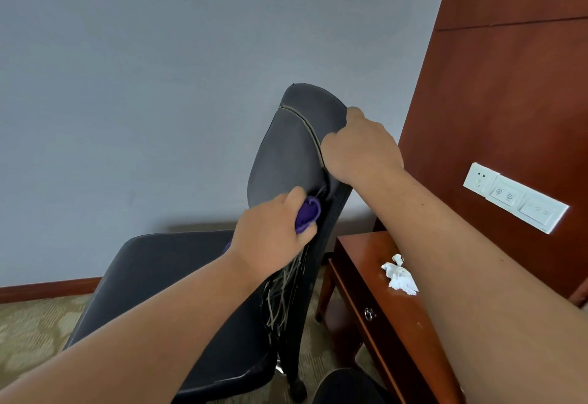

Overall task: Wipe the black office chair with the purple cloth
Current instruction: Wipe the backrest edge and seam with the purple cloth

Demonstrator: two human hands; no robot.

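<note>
Left hand (270, 232) gripping a bunched purple cloth (307, 213) against the lower backrest of a black office chair (286, 149), right hand (361, 146) gripping the backrest's upper edge, crumpled white tissue (399, 275) lying on a wooden side table (375, 314) beside the chair

Single view from a head-worn wide-angle camera. It faces forward and downward onto the black padded office chair (286, 152), near enough that the left hand (270, 238) and right hand (359, 149), entering from the lower edge, reach it. A plain grey wall (127, 69) fills the upper field, and patterned beige carpet floor (38, 333) fills the lower left.
</note>
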